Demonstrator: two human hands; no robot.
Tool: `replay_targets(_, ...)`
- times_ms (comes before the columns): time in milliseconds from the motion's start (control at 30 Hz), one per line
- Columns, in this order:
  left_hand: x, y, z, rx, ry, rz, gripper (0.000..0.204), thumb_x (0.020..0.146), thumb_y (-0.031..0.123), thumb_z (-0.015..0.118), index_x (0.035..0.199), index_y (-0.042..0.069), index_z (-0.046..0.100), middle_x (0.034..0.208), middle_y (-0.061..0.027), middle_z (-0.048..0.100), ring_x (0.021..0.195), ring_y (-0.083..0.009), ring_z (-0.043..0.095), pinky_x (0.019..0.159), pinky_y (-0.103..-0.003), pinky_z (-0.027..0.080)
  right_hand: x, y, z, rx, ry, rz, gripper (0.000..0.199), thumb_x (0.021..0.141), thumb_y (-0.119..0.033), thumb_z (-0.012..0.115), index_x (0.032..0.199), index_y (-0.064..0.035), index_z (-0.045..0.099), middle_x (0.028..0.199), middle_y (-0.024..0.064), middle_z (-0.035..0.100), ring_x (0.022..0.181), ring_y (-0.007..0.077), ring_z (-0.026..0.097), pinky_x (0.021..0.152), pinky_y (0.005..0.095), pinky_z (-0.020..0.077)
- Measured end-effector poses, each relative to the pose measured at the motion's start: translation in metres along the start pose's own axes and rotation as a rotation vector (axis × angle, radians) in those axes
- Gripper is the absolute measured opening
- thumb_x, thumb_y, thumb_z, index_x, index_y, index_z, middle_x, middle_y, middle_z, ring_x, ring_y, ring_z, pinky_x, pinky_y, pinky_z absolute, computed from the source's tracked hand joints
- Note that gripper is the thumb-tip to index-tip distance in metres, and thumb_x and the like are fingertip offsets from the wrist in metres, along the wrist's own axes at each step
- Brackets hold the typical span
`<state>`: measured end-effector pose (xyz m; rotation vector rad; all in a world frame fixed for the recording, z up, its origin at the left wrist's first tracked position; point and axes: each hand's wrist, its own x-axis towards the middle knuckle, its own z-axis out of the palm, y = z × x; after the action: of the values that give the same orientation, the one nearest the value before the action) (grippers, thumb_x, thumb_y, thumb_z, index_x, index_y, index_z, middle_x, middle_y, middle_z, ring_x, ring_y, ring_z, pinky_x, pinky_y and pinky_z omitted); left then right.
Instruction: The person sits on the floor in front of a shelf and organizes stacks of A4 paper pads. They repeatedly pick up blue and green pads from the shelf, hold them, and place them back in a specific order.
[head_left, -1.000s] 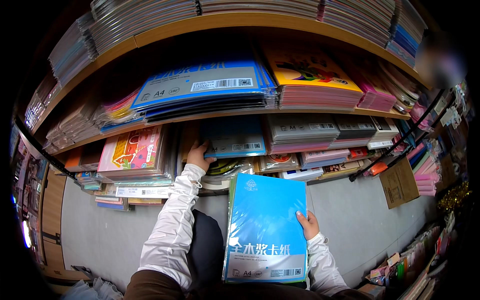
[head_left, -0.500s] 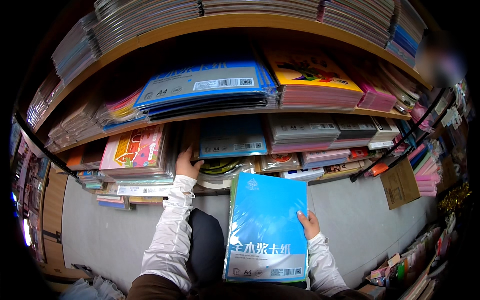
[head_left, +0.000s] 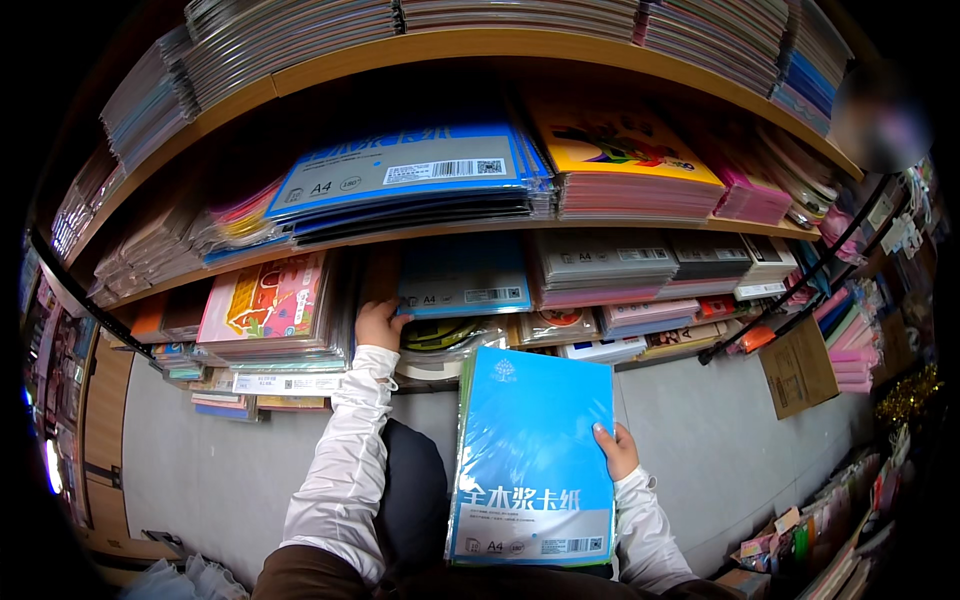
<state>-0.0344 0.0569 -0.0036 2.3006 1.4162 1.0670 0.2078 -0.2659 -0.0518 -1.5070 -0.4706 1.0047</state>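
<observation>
Both hands unmoved: left hand (head_left: 378,325) stays on shelf stack (head_left: 462,283).

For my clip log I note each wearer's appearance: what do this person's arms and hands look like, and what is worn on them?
Both arms are covered to the wrist by long, white, slightly shiny sleeves with puffy creases, like a padded jacket; the cuffs sit snug. The left hand and right hand are bare: no gloves, rings or watch show. No cables, straps or markings appear on either sleeve.
</observation>
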Motion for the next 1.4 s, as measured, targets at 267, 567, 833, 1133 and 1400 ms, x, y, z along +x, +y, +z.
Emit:
replay_targets(267, -0.002, -0.006, 0.005, 0.010, 0.002, 0.039, 0.031, 0.066, 0.013, 0.067, 0.094, 0.002, 0.061, 0.089, -0.0179, 0.055, 0.079, -0.0334, 0.053, 0.072, -0.038, 0.043, 0.004, 0.005, -0.001, 0.001, -0.034, -0.021, 0.037, 0.080, -0.028, 0.060, 0.099, 0.0027, 0.054, 0.091, 0.0086, 0.059, 0.078, 0.0131, 0.054, 0.071, 0.0253, 0.0439)
replay_targets(567, -0.114, 0.035, -0.029, -0.349, -0.304, -0.071, 0.048, 0.071, 0.020, 0.068, 0.110, -0.001, 0.049, 0.101, -0.0137, 0.054, 0.082, -0.0199, 0.056, 0.068, -0.028, 0.047, -0.001, 0.007, -0.006, 0.135, -0.024, 0.007, 0.036, 0.078, -0.022, 0.059, 0.102, 0.0034, 0.051, 0.094, 0.0099, 0.058, 0.080, 0.0150, 0.054, 0.071, 0.0261, 0.0442)
replay_targets(833, -0.191, 0.109, -0.095, -0.818, -0.891, -0.315, 0.076, 0.069, 0.010, 0.070, 0.128, -0.001, 0.023, 0.112, -0.0168, 0.047, 0.095, -0.0196, 0.054, 0.076, -0.028, 0.048, -0.010, -0.012, -0.006, 0.140, -0.152, 0.029, 0.041, 0.075, -0.013, 0.061, 0.109, 0.0029, 0.044, 0.095, 0.0106, 0.057, 0.080, 0.0163, 0.055, 0.073, 0.0280, 0.0463)
replay_targets(1133, -0.216, 0.087, -0.085, -0.904, -0.729, -0.383, 0.050, 0.073, 0.003, 0.064, 0.113, -0.004, 0.035, 0.100, -0.0132, 0.053, 0.089, -0.0155, 0.055, 0.075, -0.026, 0.046, -0.004, 0.005, -0.009, 0.074, -0.093, -0.052, 0.042, 0.076, -0.021, 0.065, 0.105, 0.0021, 0.047, 0.093, 0.0090, 0.057, 0.080, 0.0142, 0.054, 0.071, 0.0269, 0.0460)
replay_targets(1400, -0.191, 0.090, -0.126, -0.455, -0.519, -0.168, 0.043, 0.073, 0.008, 0.060, 0.111, 0.001, 0.040, 0.090, -0.0176, 0.057, 0.085, -0.0281, 0.058, 0.072, -0.031, 0.045, -0.005, 0.008, -0.015, -0.038, -0.054, -0.117, 0.036, 0.078, -0.025, 0.063, 0.100, 0.0007, 0.052, 0.089, 0.0059, 0.059, 0.078, 0.0121, 0.054, 0.070, 0.0248, 0.0441)
